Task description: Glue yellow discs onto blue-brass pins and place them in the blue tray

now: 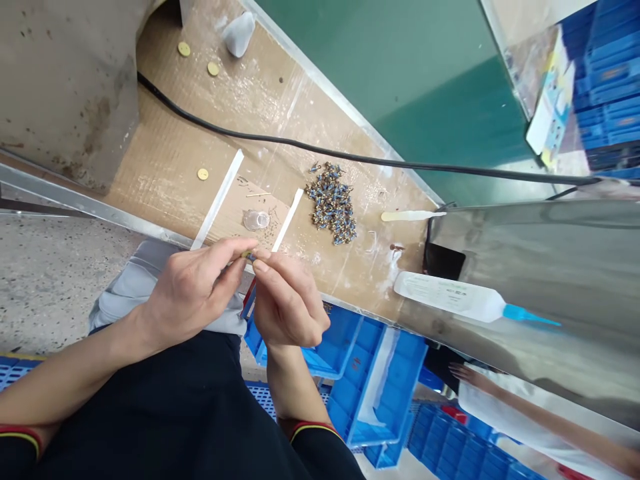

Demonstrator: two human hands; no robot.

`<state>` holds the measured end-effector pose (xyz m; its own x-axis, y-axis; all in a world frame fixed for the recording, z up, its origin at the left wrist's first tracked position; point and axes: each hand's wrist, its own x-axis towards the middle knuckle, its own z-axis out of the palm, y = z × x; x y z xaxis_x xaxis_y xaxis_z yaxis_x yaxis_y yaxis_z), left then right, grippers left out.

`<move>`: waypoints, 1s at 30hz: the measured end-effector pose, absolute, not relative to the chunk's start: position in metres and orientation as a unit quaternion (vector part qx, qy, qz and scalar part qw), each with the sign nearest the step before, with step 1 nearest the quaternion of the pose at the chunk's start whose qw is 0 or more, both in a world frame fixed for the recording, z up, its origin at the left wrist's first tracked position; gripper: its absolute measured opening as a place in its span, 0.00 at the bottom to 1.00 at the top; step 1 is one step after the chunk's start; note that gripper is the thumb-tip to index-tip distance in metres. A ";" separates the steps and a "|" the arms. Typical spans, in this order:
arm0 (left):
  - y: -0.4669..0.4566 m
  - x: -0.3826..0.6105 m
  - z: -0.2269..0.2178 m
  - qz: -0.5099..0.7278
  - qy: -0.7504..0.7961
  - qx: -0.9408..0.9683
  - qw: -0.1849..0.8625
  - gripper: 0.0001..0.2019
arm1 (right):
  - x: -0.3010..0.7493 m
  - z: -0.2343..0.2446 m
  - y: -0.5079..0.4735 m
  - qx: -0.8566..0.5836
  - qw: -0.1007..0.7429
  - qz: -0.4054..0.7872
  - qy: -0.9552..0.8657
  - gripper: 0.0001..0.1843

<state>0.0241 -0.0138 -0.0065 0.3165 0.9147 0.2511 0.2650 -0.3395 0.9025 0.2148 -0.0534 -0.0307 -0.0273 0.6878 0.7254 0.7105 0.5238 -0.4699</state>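
Observation:
My left hand and my right hand meet in front of my body at the near edge of the bench. Both pinch one small blue-and-yellow metal part between thumb and fingertips, and the fingers cover most of it. Just beyond them, a small clear plastic cup sits on a cardboard patch, with tiny dark bits scattered around it. A thin stick lies behind the cup. To the right is a heap of small blue-and-brass parts.
A black cable crosses the bench. Yellow discs lie to the left. On the right are a white bottle with a blue nozzle and a metal machine body. Blue bins stand below the edge; another person's arm shows at lower right.

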 end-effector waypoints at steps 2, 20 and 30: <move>-0.014 0.027 -0.005 0.423 0.414 0.709 0.384 0.15 | 0.215 -0.032 -0.056 -0.479 0.501 -0.023 -0.720 0.32; -0.021 0.032 -0.004 0.437 0.420 0.694 0.389 0.13 | 0.211 -0.027 -0.063 -0.474 0.540 -0.003 -0.696 0.28; -0.022 0.037 -0.004 0.432 0.377 0.746 0.338 0.30 | 0.213 -0.017 -0.062 -0.578 0.575 0.276 -0.509 0.06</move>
